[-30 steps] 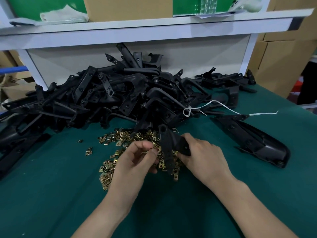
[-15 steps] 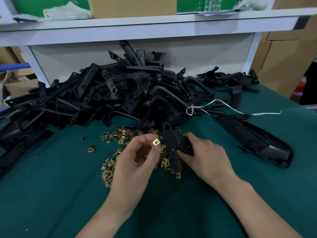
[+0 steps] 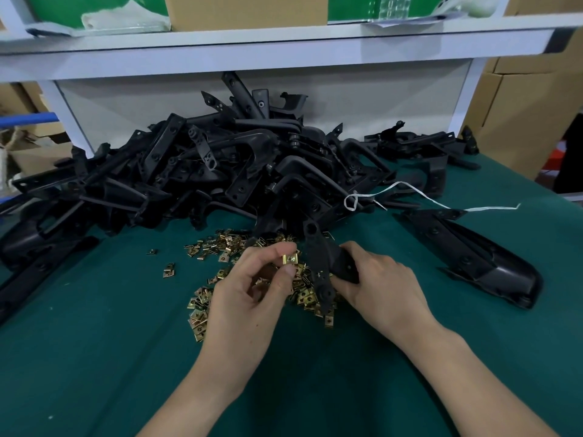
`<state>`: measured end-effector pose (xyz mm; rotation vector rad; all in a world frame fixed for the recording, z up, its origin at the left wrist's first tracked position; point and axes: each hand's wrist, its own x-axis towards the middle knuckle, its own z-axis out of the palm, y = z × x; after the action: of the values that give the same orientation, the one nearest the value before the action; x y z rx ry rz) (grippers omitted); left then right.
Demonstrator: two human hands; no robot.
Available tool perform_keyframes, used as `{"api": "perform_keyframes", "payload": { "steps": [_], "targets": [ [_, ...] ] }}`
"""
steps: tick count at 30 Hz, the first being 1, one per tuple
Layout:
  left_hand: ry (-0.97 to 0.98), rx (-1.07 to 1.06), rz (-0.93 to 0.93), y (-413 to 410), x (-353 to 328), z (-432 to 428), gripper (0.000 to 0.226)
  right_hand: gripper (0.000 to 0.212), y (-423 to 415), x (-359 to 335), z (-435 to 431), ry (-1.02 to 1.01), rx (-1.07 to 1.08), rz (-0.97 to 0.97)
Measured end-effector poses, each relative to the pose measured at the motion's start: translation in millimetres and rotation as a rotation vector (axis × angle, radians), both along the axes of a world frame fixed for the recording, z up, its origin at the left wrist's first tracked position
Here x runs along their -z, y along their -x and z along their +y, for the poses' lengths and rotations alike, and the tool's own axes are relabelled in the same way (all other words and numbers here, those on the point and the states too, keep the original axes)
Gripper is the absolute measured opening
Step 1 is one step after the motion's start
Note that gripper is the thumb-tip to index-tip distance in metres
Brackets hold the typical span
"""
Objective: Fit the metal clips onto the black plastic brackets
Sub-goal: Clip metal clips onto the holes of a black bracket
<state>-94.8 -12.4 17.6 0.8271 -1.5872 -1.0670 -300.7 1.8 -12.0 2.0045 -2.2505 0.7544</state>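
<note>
Left hand point(image 3: 249, 288) is pinching one small brass-coloured metal clip point(image 3: 289, 259) just beside the flat black plastic bracket point(image 3: 325, 266) gripped in the right hand point(image 3: 378, 279), both hands right over the loose scatter of brass clips point(image 3: 220, 250) on the green table point(image 3: 94, 357).

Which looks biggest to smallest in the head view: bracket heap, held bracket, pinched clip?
Largest: bracket heap.
Then: held bracket, in the right hand.
Smallest: pinched clip, in the left hand.
</note>
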Motion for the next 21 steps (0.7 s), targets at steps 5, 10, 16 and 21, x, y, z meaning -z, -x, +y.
{"api": "perform_keyframes", "payload": {
  "steps": [5, 10, 16, 21],
  "targets": [
    [-0.009, 0.013, -0.011, 1, 0, 1, 0.025, 0.032, 0, 0, 0, 0.003, -0.006, -0.005],
    [-0.002, 0.013, 0.004, 0, 1, -1, 0.026, 0.031, 0, 0, 0, 0.003, -0.007, -0.008],
    [-0.006, -0.044, -0.003, -1, 5, -5, 0.021, 0.031, 0, -1, 1, 0.01, -0.011, -0.005],
    [-0.145, 0.017, 0.08, -2, 4, -10, 0.023, 0.031, 0, 0, 1, 0.006, -0.014, -0.009]
  ]
}}
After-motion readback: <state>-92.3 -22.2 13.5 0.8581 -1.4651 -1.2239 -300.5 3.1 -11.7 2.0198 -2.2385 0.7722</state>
